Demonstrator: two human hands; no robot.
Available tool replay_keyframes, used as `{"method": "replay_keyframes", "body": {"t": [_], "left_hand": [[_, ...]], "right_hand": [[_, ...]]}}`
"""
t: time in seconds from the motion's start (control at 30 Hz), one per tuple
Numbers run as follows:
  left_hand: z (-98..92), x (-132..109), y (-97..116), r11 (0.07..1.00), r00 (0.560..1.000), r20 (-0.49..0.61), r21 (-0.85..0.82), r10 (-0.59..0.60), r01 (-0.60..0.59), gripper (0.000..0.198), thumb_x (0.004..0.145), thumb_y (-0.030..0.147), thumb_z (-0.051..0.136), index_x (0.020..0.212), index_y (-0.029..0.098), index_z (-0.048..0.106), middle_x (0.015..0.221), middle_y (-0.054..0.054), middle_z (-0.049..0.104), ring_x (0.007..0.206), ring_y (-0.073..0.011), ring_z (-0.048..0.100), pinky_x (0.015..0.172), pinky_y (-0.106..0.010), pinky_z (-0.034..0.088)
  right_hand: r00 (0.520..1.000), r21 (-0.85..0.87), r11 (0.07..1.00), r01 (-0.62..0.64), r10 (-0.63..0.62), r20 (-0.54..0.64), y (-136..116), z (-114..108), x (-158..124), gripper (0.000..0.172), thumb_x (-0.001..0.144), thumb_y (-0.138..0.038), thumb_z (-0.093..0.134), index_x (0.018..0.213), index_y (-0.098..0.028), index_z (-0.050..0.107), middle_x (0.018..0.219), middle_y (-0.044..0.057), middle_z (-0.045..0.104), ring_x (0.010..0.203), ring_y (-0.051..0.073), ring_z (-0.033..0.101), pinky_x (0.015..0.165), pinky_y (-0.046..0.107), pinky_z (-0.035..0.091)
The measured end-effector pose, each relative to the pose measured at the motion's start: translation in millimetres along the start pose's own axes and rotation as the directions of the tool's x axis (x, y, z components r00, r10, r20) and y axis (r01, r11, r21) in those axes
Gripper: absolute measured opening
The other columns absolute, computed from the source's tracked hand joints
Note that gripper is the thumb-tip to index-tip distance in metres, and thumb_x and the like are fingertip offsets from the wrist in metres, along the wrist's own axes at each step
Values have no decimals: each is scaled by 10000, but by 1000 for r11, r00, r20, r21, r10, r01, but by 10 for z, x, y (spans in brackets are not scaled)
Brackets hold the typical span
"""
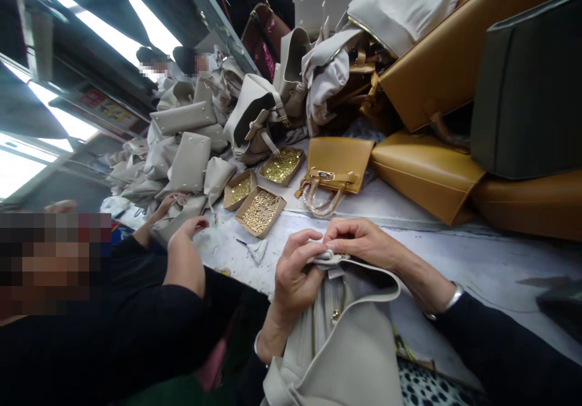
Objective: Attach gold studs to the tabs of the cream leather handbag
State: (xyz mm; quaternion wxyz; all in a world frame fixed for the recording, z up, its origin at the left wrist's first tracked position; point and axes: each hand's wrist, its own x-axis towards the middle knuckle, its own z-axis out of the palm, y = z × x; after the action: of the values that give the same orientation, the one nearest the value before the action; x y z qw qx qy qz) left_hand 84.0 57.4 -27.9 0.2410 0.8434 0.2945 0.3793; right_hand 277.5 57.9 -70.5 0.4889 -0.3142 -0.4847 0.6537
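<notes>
A light grey handbag (pixel 359 339) lies at the table's front edge, its mouth partly open and an inner zip showing. My left hand (pixel 297 272) is closed around the far end of the bag's rim, fingers bent over the edge. At the same spot my right hand (pixel 359 239) pinches the rim, thumb and fingertips close to my left fingers. A small gold-coloured piece shows near the right fingertips; the exact fitting is partly hidden.
Cardboard trays (pixel 260 211) of small gold metal parts stand beyond my hands, beside a mustard handbag (pixel 339 160). Mustard bags (pixel 427 169) and a dark bag (pixel 527 85) pile up at right. Left, a co-worker's hands (pixel 188 230) handle another grey bag (pixel 177 218).
</notes>
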Motion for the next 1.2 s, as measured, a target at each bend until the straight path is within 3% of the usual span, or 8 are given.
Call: {"method": "replay_keyframes", "body": {"t": [0.1,0.2,0.3,0.37,0.5,0.67,0.93,1.2], "left_hand": [[-86,44,0,985,980,-103,20,-169,172,236,855,88,656,1058,207,659,1033,-47,692,990,-183,678,889,-316,557],[-272,68,-98,882,828,-399,92,-393,463,237,814,105,645,1034,193,628,930,-11,673,822,-143,661,782,-257,536],[-480,54,-252,728,635,-645,173,-425,663,223,760,109,642,955,196,575,828,32,612,700,-122,588,721,-239,490],[-576,30,-328,634,567,-700,209,-434,744,214,761,111,627,930,206,538,802,41,580,690,-130,562,721,-249,471],[-653,21,-337,559,647,-620,373,-444,741,233,797,110,590,996,213,527,921,-11,625,852,-188,612,806,-297,476],[-704,141,-302,527,814,-415,622,-406,580,223,798,87,566,981,214,554,1027,-64,654,1000,-235,626,868,-325,469],[-800,265,-325,468,802,-305,684,-513,559,152,789,139,581,905,232,549,910,-40,664,877,-237,636,750,-312,424],[-878,-83,466,493,730,-44,711,-682,502,221,842,418,618,780,236,511,685,8,604,655,-202,596,615,-275,351]], "right_hand": [[958,-149,988,45,-85,-274,-93,-38,-30,319,881,-495,701,905,-176,698,781,-3,610,652,127,495,582,253,384],[854,-375,917,135,-300,-425,-263,-47,-123,242,934,-434,658,959,-198,702,851,20,637,716,149,524,617,270,407],[809,-563,790,243,-486,-332,-475,58,-324,155,968,-355,638,960,-214,702,886,41,651,774,170,571,664,291,447],[813,-641,687,341,-558,-166,-607,201,-500,110,974,-315,644,980,-220,699,892,52,669,800,184,605,687,305,472],[806,-694,479,537,-534,255,-724,583,-795,275,920,-447,714,1060,-211,693,893,68,712,771,204,635,652,328,498],[648,-698,145,701,-540,538,-426,954,-880,377,943,-470,667,1223,-219,683,1193,57,745,1198,264,611,1006,387,508],[774,-937,17,348,-570,277,-273,545,-957,272,957,-81,512,1110,-224,686,1426,97,605,1459,331,385,1121,526,427],[795,-986,159,40,-603,-65,-421,85,-1039,192,997,-245,482,1140,-226,609,1400,134,600,1251,312,588,1030,512,489]]}}
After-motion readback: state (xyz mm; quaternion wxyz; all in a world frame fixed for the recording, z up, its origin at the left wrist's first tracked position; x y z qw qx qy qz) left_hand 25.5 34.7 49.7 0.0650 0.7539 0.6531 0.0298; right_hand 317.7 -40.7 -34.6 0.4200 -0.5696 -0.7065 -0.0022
